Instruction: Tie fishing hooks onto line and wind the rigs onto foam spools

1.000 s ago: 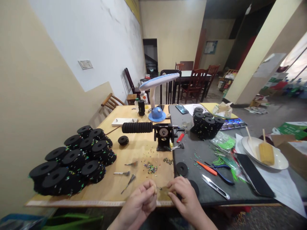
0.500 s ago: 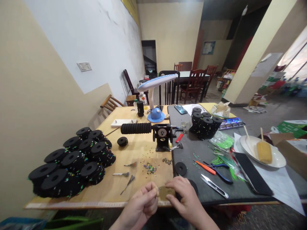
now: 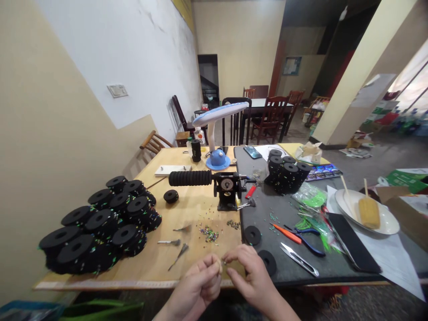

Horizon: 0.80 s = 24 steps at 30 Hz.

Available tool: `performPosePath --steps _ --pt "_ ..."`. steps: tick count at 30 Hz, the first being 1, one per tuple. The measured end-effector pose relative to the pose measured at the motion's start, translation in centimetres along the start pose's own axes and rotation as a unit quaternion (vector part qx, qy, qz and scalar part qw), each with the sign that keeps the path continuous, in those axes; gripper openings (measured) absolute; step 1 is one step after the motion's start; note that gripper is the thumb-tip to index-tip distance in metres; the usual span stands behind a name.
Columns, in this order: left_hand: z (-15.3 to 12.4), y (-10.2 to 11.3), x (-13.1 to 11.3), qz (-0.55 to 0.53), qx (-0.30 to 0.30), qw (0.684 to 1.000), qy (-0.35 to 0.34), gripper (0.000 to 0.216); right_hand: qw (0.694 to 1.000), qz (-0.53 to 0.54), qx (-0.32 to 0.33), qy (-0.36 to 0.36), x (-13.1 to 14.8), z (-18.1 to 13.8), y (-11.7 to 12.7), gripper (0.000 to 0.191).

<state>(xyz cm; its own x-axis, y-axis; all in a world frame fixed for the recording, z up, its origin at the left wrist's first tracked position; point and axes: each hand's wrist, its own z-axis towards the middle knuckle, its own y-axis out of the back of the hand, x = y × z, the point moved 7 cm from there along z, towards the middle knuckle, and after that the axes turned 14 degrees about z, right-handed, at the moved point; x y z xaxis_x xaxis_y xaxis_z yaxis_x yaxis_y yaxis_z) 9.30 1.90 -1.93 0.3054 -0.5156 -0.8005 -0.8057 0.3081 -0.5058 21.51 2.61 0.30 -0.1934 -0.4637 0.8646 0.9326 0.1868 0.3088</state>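
Near the front edge of the table, my left hand [image 3: 205,278] is closed in a pinch; what its fingertips hold is too small to make out. My right hand [image 3: 250,276] is just beside it, thumb and forefinger apart and curved toward the left fingertips. A tiny speck shows by the right fingertips, too small to name. Beyond my hands lies a pile of small coloured beads [image 3: 210,234], with dark small pieces [image 3: 233,224] to its right. Black foam discs [image 3: 252,235] lie right of my hands. A black hand-cranked device [image 3: 228,189] carries a ribbed foam roll [image 3: 190,178].
Stacked foam spools [image 3: 100,220] fill the left side, and more spools [image 3: 288,171] stand at right rear. On the grey mat are an orange-handled tool [image 3: 287,234], blue pliers [image 3: 309,240], thread snips [image 3: 299,260] and a plate [image 3: 384,225]. A blue lamp [image 3: 217,159] stands behind.
My right hand has shifted slightly left, its fingertips now close to the left fingertips. More of the nearer foam disc shows beside it. The left hand stays almost still.
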Motion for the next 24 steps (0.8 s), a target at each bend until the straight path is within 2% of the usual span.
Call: performPosePath --steps 13,24 --pt "0.0 0.0 -0.3 -0.037 0.005 0.999 -0.004 0.034 1.0 0.02 -0.002 0.007 0.2 0.3 -0.3 0.012" --pt "0.0 0.2 -0.3 -0.047 0.015 0.999 -0.022 0.032 0.999 -0.045 -0.001 -0.011 -1.4 -1.1 0.1 0.013"
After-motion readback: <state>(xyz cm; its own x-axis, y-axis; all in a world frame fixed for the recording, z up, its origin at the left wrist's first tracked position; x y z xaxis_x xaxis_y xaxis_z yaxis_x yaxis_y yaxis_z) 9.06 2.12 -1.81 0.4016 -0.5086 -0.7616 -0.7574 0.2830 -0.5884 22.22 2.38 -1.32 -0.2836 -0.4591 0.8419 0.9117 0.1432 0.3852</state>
